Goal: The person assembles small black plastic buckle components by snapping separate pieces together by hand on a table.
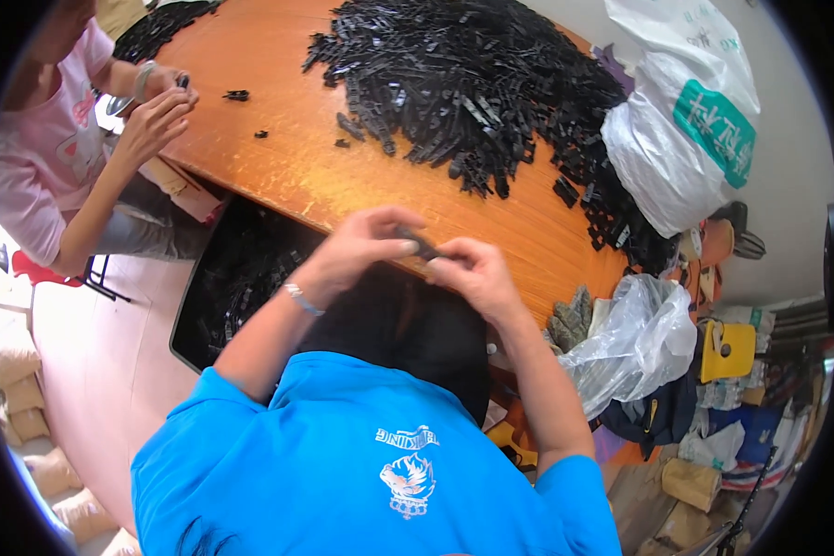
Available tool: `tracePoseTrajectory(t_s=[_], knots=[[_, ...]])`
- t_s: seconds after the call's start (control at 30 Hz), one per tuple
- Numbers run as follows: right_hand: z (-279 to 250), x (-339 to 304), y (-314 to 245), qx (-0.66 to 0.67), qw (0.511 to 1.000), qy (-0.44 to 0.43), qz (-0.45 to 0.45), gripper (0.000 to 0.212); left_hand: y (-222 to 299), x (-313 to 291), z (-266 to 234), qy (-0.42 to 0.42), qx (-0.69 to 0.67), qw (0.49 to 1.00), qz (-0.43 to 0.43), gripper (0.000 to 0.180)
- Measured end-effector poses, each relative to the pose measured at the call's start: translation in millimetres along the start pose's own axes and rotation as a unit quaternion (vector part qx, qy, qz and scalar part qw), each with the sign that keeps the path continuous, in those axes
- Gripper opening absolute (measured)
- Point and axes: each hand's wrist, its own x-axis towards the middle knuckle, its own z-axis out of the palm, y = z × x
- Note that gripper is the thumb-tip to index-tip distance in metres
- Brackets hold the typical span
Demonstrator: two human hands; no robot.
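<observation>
Close to the table's near edge, my left hand point(366, 248) and my right hand point(474, 275) are both closed on one small black plastic piece point(419, 244). The piece spans the gap between my hands, pinched between thumb and fingers at each end. Its exact kind is too small to make out. Beyond my hands a large heap of similar black plastic parts point(454, 83) covers the far part of the orange wooden table point(278, 176). A few loose black bits point(238, 94) lie apart on the left of the tabletop.
Below the table's left edge stands a black bin point(241, 287) with black parts inside. A co-worker in pink point(56, 139) sits at the left, holding a small dark piece. White sacks point(686, 120) and a clear plastic bag point(635, 338) are on the right.
</observation>
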Motion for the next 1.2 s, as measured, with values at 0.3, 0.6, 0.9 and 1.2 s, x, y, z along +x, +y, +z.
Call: tracePoseTrajectory(t_s=[0.3, 0.6, 0.9, 1.2], knots=[[-102, 13, 1, -0.275, 0.929, 0.222, -0.110, 0.023, 50, -1, -46, 0.145, 0.454, 0.873, 0.099, 0.012], [-202, 47, -7, -0.640, 0.688, 0.334, -0.078, 0.032, -8, 152, 30, 0.022, 0.582, 0.736, 0.346, 0.041], [-197, 40, -6, -0.609, 0.721, 0.324, -0.069, 0.034, -7, 143, 30, 0.045, 0.484, 0.814, 0.318, 0.032], [-183, 28, -16, -0.472, 0.842, 0.251, 0.074, 0.046, -24, 106, 29, 0.033, 0.117, 0.990, 0.074, 0.024]])
